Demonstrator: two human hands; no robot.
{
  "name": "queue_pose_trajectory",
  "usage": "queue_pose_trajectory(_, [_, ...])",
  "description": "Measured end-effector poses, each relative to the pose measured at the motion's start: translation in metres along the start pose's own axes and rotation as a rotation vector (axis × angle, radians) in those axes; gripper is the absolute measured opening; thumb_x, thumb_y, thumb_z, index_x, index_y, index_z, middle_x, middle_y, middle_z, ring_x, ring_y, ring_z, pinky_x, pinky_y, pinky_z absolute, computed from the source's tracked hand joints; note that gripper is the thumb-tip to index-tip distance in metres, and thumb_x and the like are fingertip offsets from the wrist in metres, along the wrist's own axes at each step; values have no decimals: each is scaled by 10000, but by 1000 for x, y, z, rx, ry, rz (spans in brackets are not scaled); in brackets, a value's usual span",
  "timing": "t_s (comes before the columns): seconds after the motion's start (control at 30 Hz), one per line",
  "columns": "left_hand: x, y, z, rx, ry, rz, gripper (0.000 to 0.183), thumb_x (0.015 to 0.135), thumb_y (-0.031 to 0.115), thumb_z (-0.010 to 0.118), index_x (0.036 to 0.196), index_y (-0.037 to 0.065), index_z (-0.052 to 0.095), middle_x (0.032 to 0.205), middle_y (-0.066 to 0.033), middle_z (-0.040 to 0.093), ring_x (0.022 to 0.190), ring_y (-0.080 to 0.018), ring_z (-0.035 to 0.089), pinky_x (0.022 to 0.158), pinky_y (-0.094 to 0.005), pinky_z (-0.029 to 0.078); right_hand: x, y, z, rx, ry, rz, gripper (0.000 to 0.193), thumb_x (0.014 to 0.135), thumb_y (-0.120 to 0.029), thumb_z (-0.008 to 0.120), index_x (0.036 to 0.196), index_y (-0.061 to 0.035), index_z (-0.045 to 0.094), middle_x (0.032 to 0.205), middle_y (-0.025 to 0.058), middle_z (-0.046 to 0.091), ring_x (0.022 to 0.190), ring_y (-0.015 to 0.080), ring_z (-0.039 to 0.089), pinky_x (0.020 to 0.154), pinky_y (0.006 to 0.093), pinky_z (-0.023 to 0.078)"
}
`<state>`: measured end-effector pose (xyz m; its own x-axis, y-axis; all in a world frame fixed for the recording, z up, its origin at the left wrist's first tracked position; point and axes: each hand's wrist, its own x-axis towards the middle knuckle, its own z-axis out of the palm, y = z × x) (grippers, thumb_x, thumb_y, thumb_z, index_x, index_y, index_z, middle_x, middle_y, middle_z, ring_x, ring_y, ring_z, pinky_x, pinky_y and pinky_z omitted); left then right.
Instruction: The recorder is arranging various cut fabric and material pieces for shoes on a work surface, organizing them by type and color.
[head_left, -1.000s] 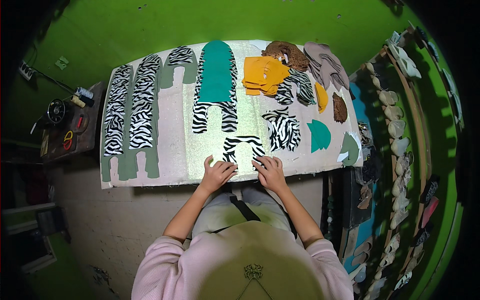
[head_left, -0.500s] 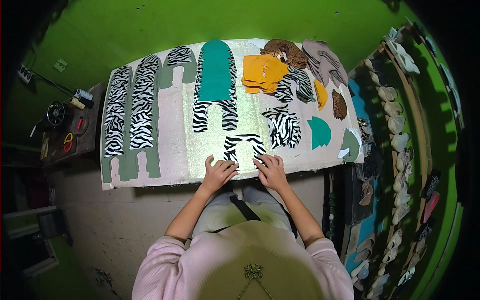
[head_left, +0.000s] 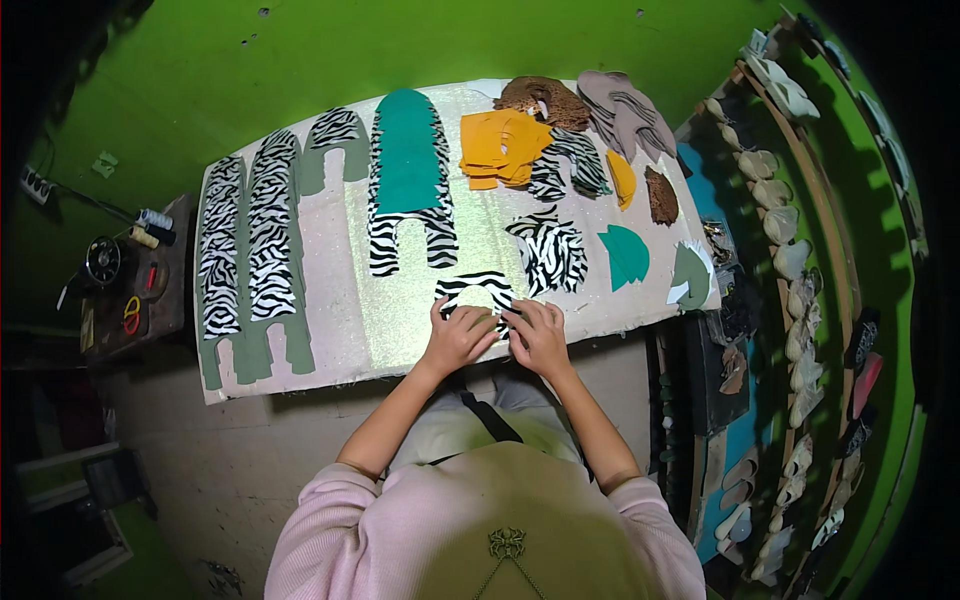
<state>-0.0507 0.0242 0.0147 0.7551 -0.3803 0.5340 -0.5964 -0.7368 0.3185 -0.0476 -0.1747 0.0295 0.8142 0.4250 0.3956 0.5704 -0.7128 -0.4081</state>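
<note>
A U-shaped zebra-print fabric piece (head_left: 474, 283) lies near the table's front edge, its curve pointing away from me. My left hand (head_left: 461, 338) bends over its left leg, fingers curled against the fabric and hiding most of that leg. On the right leg, the fingers of my right hand (head_left: 537, 334) close in a pinch. The two hands are close together, fingertips nearly meeting. Just beyond the right hand sits a loose pile of zebra-print pieces (head_left: 551, 255). Farther back, a long row of overlapped zebra-print pieces (head_left: 411, 233) has teal pieces (head_left: 405, 150) on top.
Green and zebra-print rows (head_left: 270, 230) cover the table's left. Orange pieces (head_left: 500, 145), brown pieces (head_left: 545, 100) and mauve pieces (head_left: 622, 112) are stacked at the back right. A side table with thread spools (head_left: 150, 225) stands left; a rack of shoe forms (head_left: 778, 222) runs along the right.
My hands have drawn closer together, the left moving right, and the legs of the U-shaped piece are more covered. The view has shifted slightly, tilting the table.
</note>
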Motion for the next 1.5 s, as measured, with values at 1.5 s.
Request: queue_pose_trajectory(1.5, [234,79,187,139,-267,-205,438,760,151,622,1182,73,537,1265,-77,493,1220,-267,422,983,-544,259,7,243,-102,-128,17,327,450,785,-287,684,1190,-123,578,1173,29,549,1074,206,515,884,371,358])
